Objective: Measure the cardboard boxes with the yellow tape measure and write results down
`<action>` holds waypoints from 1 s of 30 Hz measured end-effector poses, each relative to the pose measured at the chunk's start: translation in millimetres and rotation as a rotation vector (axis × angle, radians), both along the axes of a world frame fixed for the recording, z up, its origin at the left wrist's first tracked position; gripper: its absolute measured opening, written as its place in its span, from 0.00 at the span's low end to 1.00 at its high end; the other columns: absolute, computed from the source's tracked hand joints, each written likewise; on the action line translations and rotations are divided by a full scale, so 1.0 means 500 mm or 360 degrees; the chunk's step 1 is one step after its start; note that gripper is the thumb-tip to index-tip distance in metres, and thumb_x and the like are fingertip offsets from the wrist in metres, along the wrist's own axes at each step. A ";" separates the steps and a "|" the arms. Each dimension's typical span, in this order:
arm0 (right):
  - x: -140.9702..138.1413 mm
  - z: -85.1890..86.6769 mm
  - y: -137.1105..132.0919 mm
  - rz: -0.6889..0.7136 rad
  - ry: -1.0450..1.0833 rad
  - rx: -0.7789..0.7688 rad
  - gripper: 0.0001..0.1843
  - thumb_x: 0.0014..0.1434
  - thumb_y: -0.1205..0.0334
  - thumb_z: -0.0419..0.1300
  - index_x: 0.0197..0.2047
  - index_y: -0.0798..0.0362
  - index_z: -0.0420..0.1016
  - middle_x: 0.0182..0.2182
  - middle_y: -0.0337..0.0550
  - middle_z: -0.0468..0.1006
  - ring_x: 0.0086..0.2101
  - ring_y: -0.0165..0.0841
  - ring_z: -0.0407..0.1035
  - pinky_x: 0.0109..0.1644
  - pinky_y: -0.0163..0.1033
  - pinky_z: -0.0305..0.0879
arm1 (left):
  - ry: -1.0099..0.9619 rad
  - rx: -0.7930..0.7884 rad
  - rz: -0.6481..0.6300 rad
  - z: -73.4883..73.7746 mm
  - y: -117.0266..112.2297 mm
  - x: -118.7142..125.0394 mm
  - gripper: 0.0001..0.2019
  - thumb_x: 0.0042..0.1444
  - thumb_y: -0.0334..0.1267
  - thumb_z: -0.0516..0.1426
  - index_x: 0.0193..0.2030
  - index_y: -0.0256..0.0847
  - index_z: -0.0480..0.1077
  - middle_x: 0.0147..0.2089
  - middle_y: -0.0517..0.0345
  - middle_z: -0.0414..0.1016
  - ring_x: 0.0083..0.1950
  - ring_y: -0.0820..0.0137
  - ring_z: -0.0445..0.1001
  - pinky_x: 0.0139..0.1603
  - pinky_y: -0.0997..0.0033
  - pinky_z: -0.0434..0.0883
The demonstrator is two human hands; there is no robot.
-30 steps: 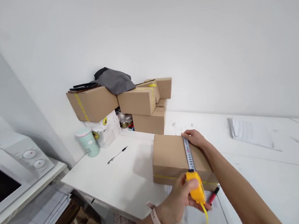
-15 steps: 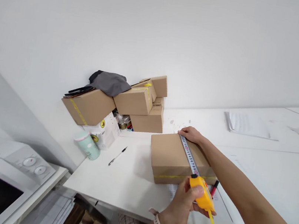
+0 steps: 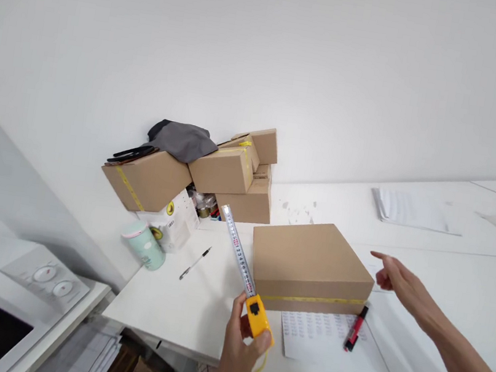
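My left hand (image 3: 239, 347) grips a yellow tape measure (image 3: 258, 318) by its case, and the silver blade (image 3: 238, 250) sticks out, slanting up and left beside the box. The closed cardboard box (image 3: 307, 254), with a yellow strip along its side, sits on the white table. To the right of the box is my right hand (image 3: 396, 283), raised with nothing in it; its index finger stretches out while the others curl. A red marker (image 3: 356, 329) lies on a printed sheet (image 3: 314, 336) in front of the box.
Stacked cardboard boxes (image 3: 222, 170) with a grey cloth (image 3: 184, 141) on top stand against the wall. A mint cup (image 3: 144, 246) and a pen (image 3: 195, 263) are at the left. Papers (image 3: 412, 209) lie at the back right. A white microwave (image 3: 2, 298) stands lower left.
My left hand has moved left with the tape measure, lifting the blade off the box. My right hand has let go of the blade's end and moved right, away from the box.
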State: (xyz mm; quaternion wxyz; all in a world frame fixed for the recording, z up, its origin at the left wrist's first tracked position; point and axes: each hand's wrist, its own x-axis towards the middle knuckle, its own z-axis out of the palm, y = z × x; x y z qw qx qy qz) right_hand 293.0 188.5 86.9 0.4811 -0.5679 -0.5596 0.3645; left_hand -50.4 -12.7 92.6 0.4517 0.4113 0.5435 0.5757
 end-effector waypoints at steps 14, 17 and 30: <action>-0.123 0.191 0.115 -0.0202 -0.0961 0.0417 0.24 0.62 0.37 0.57 0.39 0.49 0.81 0.41 0.51 0.77 0.42 0.46 0.70 0.46 0.51 0.67 | 0.0038 0.0368 -0.0175 0.174 0.224 -0.037 0.30 0.48 0.52 0.68 0.53 0.41 0.66 0.45 0.54 0.72 0.38 0.68 0.72 0.36 0.68 0.75; -0.161 0.197 0.173 -0.0052 -0.1151 0.0740 0.21 0.68 0.49 0.51 0.38 0.52 0.81 0.50 0.56 0.77 0.50 0.50 0.68 0.52 0.53 0.64 | 0.0002 0.0460 -0.0182 0.176 0.225 -0.009 0.30 0.48 0.53 0.69 0.54 0.43 0.66 0.45 0.55 0.72 0.38 0.69 0.72 0.37 0.68 0.75; -0.219 0.161 0.203 0.0000 -0.1445 0.1003 0.29 0.65 0.71 0.43 0.63 0.52 0.73 0.46 0.53 0.81 0.47 0.47 0.68 0.56 0.52 0.53 | -0.0435 0.0002 -0.0838 0.042 0.157 0.126 0.32 0.43 0.53 0.72 0.50 0.40 0.68 0.48 0.53 0.74 0.38 0.71 0.72 0.31 0.76 0.73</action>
